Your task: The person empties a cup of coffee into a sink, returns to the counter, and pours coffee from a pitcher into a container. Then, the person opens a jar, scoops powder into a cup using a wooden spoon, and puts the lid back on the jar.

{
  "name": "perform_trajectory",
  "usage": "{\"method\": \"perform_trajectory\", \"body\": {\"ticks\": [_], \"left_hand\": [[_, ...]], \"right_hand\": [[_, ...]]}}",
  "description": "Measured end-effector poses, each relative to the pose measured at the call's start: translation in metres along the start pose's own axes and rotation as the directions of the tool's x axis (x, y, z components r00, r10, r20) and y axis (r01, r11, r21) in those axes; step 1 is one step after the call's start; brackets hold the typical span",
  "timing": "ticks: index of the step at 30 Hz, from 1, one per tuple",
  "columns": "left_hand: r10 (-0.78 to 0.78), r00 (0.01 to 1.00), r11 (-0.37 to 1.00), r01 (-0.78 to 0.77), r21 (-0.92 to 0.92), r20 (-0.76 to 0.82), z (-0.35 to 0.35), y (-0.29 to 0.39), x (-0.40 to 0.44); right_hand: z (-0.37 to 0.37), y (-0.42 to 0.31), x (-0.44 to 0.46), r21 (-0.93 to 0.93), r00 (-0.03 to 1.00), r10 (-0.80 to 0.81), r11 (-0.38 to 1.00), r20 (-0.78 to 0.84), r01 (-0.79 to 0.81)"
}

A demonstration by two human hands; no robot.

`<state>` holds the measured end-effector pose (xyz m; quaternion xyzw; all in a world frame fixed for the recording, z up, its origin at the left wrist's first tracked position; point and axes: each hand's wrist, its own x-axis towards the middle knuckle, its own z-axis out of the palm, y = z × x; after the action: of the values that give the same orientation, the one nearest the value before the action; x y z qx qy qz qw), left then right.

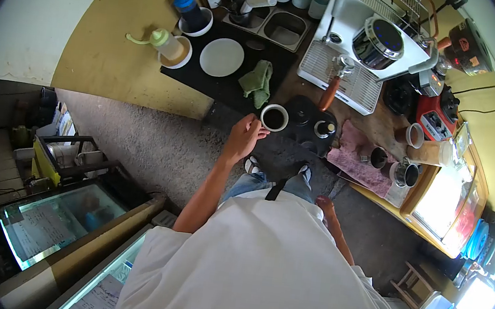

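Observation:
My left hand [244,136] is closed on a white cup [263,117] of dark coffee, its fingers at the cup's near left side. The cup is just in front of the counter edge, beside a crumpled green cloth [257,83] and a black tamping mat [299,116]. A white round plate [222,57] lies farther left on a black mat [186,78]. My right hand [326,207] hangs low by my right side, away from the counter; its fingers are too small and hidden to read.
A white espresso machine [341,28] stands at the back, with a wooden-handled portafilter [330,91] on its drip tray. Metal cups [404,174] rest by a pink cloth [354,151] at right. Squeeze bottles [186,5] and a small sink [284,29] are at back left.

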<state>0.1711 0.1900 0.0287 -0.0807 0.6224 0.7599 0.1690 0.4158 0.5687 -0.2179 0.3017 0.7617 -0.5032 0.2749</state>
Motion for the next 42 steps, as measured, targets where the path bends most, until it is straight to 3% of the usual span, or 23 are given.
{"method": "perform_trajectory", "body": {"ticks": [4,7,10,13,16,19,21,22,23,24,25,27,28,30,33,42], "left_hand": [[-0.008,1.000,1.000,0.008,0.000,-0.022,-0.029,0.002,-0.002],[-0.021,0.998,0.999,0.017,-0.050,-0.065,-0.043,0.006,-0.009],[-0.017,0.996,1.000,0.016,-0.021,-0.089,-0.055,0.011,-0.015],[-0.009,0.994,0.999,0.004,-0.047,-0.107,-0.063,0.008,-0.016],[-0.019,0.990,0.993,0.003,-0.118,-0.139,-0.067,0.005,-0.017],[-0.029,0.981,0.991,0.003,-0.136,-0.191,-0.071,-0.010,-0.016],[0.006,0.982,0.990,-0.033,-0.137,-0.190,-0.076,-0.027,-0.011],[0.014,0.981,0.990,-0.041,-0.136,-0.195,-0.077,-0.034,-0.009],[0.019,0.980,0.990,-0.047,-0.135,-0.198,-0.078,-0.037,-0.008],[0.028,0.969,0.995,-0.050,-0.085,-0.247,-0.074,-0.035,-0.009],[0.036,0.958,0.998,-0.048,-0.034,-0.285,-0.072,-0.030,-0.009],[0.034,0.949,0.998,-0.049,-0.040,-0.314,-0.070,-0.020,-0.010],[0.029,0.949,0.998,-0.044,-0.041,-0.314,-0.068,-0.016,-0.010],[0.036,0.946,0.999,-0.044,-0.016,-0.322,-0.068,-0.016,-0.005],[0.032,0.945,0.999,-0.034,-0.003,-0.327,-0.069,-0.013,0.002],[0.056,0.928,0.996,-0.076,-0.040,-0.369,-0.066,0.003,0.017]], "right_hand": [[0.025,-0.035,-0.001,0.068,0.999,0.020,0.997,0.046,-0.023],[0.034,-0.068,-0.004,-0.213,0.989,0.148,0.966,-0.028,-0.150],[0.040,-0.066,0.000,-0.187,0.997,-0.071,0.980,-0.017,0.067],[0.044,-0.080,0.001,-0.178,0.994,-0.098,0.979,0.041,0.103],[0.043,-0.108,-0.001,-0.194,0.991,-0.008,0.980,0.132,0.034],[0.048,-0.106,0.022,-0.198,0.969,-0.132,0.965,0.208,0.174],[0.045,-0.105,0.050,-0.359,0.929,-0.206,0.879,0.309,0.314],[0.044,-0.078,0.080,-0.564,0.840,-0.335,0.627,0.427,0.537],[0.043,-0.055,0.108,-0.683,0.719,-0.452,0.277,0.528,0.676],[0.039,-0.051,0.120,-0.673,0.679,-0.466,0.212,0.568,0.709],[0.038,-0.061,0.127,-0.650,0.689,-0.433,0.264,0.581,0.713],[0.033,-0.084,0.131,-0.587,0.779,-0.326,0.520,0.536,0.621],[0.032,-0.098,0.133,-0.534,0.837,-0.246,0.674,0.489,0.510],[0.030,-0.121,0.138,-0.432,0.907,-0.106,0.853,0.407,0.293],[0.027,-0.144,0.145,-0.367,0.924,-0.034,0.911,0.382,0.186],[0.021,-0.172,0.176,-0.353,0.910,0.024,0.926,0.413,0.136]]}}
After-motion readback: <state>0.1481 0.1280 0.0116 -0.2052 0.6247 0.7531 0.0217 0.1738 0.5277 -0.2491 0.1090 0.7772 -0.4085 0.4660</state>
